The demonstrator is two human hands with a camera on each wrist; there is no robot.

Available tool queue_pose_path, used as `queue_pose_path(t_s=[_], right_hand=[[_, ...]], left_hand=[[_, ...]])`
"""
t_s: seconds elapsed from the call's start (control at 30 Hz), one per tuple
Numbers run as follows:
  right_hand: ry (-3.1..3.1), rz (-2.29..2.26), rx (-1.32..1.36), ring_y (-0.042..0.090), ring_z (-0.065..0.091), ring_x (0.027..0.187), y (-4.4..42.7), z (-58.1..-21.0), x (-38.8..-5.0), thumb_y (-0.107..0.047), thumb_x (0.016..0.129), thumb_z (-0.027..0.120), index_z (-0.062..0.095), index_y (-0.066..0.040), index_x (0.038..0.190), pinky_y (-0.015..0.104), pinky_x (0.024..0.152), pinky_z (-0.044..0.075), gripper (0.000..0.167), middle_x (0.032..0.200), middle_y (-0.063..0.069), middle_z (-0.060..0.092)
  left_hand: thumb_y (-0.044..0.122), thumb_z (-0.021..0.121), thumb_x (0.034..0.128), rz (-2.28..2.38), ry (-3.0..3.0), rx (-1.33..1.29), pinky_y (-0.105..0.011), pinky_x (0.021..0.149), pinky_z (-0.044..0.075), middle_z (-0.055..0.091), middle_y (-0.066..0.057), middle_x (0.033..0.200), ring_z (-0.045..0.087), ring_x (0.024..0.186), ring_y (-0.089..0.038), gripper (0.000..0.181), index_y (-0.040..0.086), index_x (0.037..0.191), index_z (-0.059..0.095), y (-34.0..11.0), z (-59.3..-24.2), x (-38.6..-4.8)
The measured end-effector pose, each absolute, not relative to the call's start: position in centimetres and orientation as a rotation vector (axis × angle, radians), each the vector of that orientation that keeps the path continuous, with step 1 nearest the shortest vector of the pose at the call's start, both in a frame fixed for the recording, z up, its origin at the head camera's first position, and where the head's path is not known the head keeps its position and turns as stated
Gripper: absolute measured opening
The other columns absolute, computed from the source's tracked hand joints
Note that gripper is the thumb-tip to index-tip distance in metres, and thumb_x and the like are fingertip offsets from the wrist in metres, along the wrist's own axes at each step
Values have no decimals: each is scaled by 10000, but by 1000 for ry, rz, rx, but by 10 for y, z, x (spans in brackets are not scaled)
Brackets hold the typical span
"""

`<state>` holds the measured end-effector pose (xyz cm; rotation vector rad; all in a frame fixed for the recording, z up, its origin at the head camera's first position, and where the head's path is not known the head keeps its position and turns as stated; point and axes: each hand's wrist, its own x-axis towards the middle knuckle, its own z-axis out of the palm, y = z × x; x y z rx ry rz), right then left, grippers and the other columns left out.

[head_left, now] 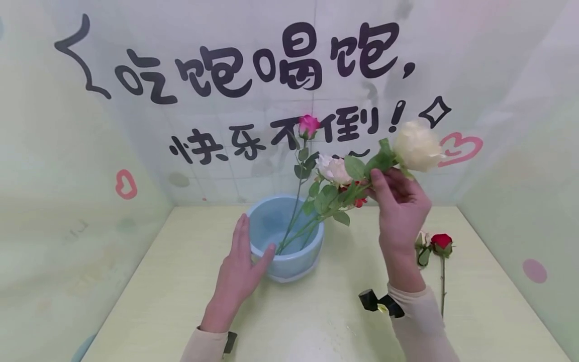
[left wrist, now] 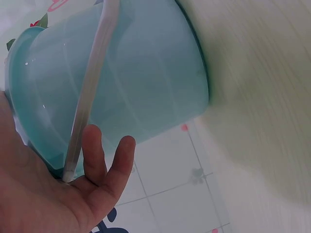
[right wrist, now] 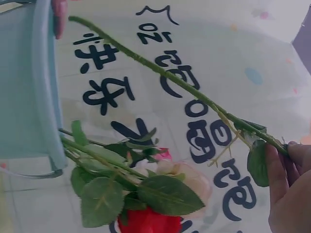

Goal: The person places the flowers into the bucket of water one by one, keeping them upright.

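My right hand pinches the stem of a cream-white rose just below its bloom. The rose's long green stem slants toward a light blue bucket; in the right wrist view its cut end appears just outside the rim. My left hand rests against the bucket's near left side, thumb at the front rim, two fingers clear of the wall. A magenta rose, a pale pink rose and a red rose lean in the bucket.
On the table's right side lie another red rose and a pale flower, partly hidden by my right wrist. The bucket's handle hangs across its side. A lettered wall sheet stands behind the table.
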<state>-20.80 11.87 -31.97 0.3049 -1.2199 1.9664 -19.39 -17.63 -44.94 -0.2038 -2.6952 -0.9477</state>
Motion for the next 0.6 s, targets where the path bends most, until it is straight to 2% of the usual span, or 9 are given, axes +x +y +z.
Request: queue_pose_path(t_s=[0.3,0.6], right_hand=[[-1401,1889,316,137,738,699,93,-350,-225,-13,930,804,734,139,1078,301,683,616,223,892,85,770],[-1513,1912,288,126,731,703,83,-366,-230,15,932,790,724,151,1060,295,682,615,198,881,-8,776]], left_hand=[[671,523,1026,-941,-2689,-210,-341,503,420,45,77,1774,557,619,-233,961,184,1717,66,-176,-450,-195],[654,532,1030,-931,-2685,-205,-337,496,411,57,65,1775,536,598,-216,955,168,1716,80,-177,-450,-193]])
